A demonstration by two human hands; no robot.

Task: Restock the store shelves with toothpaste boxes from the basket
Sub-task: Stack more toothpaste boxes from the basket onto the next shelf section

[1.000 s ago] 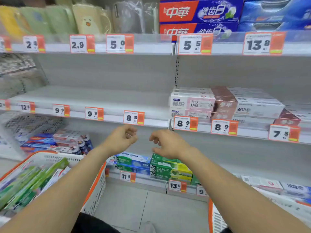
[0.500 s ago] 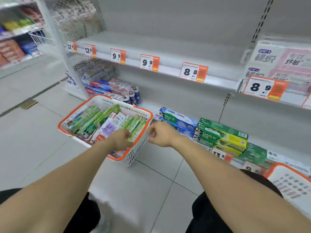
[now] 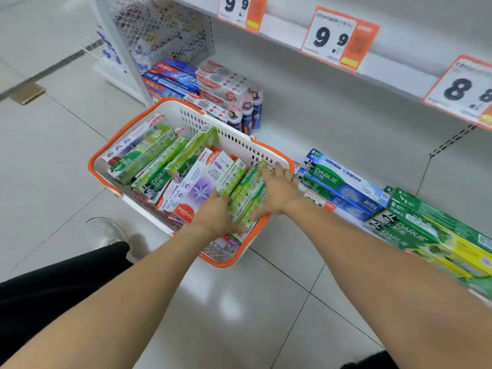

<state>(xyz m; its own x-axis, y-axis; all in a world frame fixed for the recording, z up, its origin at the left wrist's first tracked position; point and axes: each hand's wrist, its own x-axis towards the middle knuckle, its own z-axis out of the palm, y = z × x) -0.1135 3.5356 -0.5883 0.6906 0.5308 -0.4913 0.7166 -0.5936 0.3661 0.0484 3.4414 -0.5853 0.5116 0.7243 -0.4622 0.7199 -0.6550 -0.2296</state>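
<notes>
Because the green boxes (image 3: pixel 246 198) lie packed at the basket's (image 3: pixel 106 166) right end, left hand (image 3: pixel 215 217) and right hand (image 3: pixel 277 194) flank them, fingers loosely spread, nothing lifted yet.

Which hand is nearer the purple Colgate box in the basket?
Left. The left hand lies right at the purple Colgate box, by its near right edge. The right hand rests farther right on the light green boxes, by the basket rim.

Green toothpaste boxes (image 3: pixel 247 198) lie slanted in the orange-rimmed basket (image 3: pixel 239 145).
</notes>
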